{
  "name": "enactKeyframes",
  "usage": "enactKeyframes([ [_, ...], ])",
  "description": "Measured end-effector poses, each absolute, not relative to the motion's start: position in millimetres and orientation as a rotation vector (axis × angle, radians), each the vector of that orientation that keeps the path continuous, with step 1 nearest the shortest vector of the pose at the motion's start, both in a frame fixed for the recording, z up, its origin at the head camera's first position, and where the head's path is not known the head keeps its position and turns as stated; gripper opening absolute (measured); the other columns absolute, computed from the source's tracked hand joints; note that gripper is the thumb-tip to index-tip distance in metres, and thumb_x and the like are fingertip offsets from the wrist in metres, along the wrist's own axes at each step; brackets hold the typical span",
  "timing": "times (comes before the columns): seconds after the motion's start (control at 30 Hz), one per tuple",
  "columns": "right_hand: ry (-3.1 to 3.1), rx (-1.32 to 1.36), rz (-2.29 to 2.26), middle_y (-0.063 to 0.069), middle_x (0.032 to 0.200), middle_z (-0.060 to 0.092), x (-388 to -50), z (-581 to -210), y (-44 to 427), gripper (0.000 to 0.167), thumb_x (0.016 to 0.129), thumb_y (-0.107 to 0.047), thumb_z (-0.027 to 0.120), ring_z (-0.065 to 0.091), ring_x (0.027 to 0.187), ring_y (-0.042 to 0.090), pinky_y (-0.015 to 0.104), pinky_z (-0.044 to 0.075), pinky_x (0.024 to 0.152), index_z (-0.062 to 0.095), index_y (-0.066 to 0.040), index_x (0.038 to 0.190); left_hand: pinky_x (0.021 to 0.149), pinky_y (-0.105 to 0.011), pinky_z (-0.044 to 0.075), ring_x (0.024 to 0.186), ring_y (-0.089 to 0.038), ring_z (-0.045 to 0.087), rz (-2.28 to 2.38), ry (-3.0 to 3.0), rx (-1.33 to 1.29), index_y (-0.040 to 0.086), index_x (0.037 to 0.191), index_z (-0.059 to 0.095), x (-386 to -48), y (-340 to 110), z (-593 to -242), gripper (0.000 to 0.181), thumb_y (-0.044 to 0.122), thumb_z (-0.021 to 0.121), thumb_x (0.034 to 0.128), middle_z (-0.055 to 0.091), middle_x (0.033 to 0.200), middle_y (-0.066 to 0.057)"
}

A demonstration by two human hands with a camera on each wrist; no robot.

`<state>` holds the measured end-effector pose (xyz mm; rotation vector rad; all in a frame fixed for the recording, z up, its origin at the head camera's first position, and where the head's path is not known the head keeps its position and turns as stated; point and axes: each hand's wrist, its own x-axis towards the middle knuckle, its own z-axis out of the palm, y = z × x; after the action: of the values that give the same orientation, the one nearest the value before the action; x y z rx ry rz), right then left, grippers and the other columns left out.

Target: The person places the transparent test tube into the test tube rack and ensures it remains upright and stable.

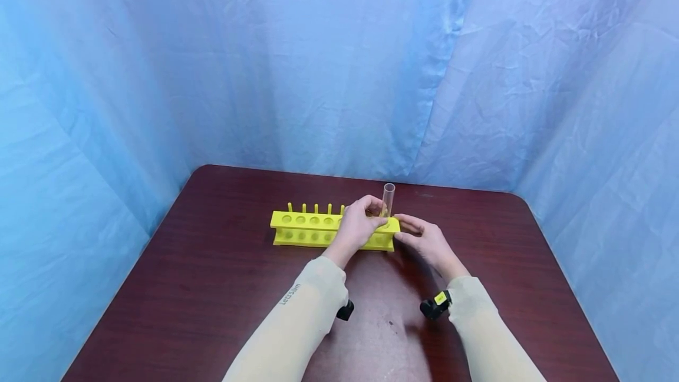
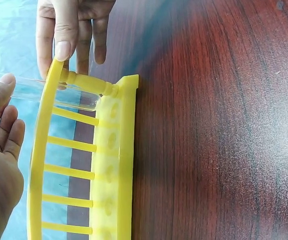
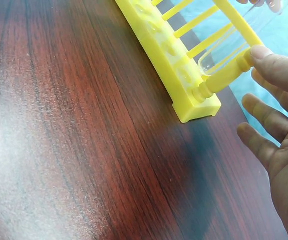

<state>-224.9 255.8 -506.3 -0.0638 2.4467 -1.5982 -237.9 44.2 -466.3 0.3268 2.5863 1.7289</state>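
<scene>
A yellow test tube rack stands on the table, with a row of holes in its top plate and pegs along its back. My left hand holds a clear test tube between thumb and fingers at the rack's right end. The tube passes down through the top plate, and its rounded bottom reaches the lower plate in the left wrist view. With thumb and forefinger, my right hand pinches the right end of the rack; its other fingers are spread loosely beside the end post.
The dark red wood-grain table has rounded far corners. Blue curtains hang behind it and on both sides. A black wrist camera is strapped to the right wrist, and another camera shows below the left sleeve.
</scene>
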Motion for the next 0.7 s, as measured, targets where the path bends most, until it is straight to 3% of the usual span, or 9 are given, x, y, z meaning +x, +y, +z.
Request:
enactKeyframes([
  [0.23, 2.418, -0.062, -1.598, 0.017, 0.147, 0.056, -221, -493, 250, 0.055, 0.099, -0.014, 0.07, 0.053, 0.137, 0.03, 0.037, 0.052, 0.104, 0.051, -0.009, 0.151, 0.098, -0.035, 0.054, 0.114, -0.019, 0.066, 1.595, 2.646, 0.361, 0.016, 0.113, 0.071, -239, 46, -470, 0.023, 0.015, 0.079, 0.0911, 0.07, 0.113, 0.001],
  [0.43, 2.429, -0.074, -1.576, 0.018, 0.145, 0.058, -213, -474, 243, 0.055, 0.098, -0.013, 0.07, 0.054, 0.136, 0.031, 0.036, 0.052, 0.104, 0.052, -0.005, 0.149, 0.098, -0.036, 0.051, 0.117, -0.021, 0.059, 1.558, 2.673, 0.347, 0.015, 0.112, 0.072, -238, 46, -471, 0.022, 0.015, 0.079, 0.0914, 0.069, 0.112, 0.001],
  [0.7, 2.441, -0.116, -1.566, 0.018, 0.144, 0.059, -213, -474, 240, 0.054, 0.098, -0.014, 0.071, 0.055, 0.134, 0.031, 0.033, 0.053, 0.101, 0.053, -0.005, 0.148, 0.097, -0.034, 0.05, 0.114, -0.018, 0.056, 1.514, 2.721, 0.339, 0.016, 0.112, 0.072, -238, 46, -473, 0.021, 0.016, 0.079, 0.0917, 0.07, 0.109, 0.004],
])
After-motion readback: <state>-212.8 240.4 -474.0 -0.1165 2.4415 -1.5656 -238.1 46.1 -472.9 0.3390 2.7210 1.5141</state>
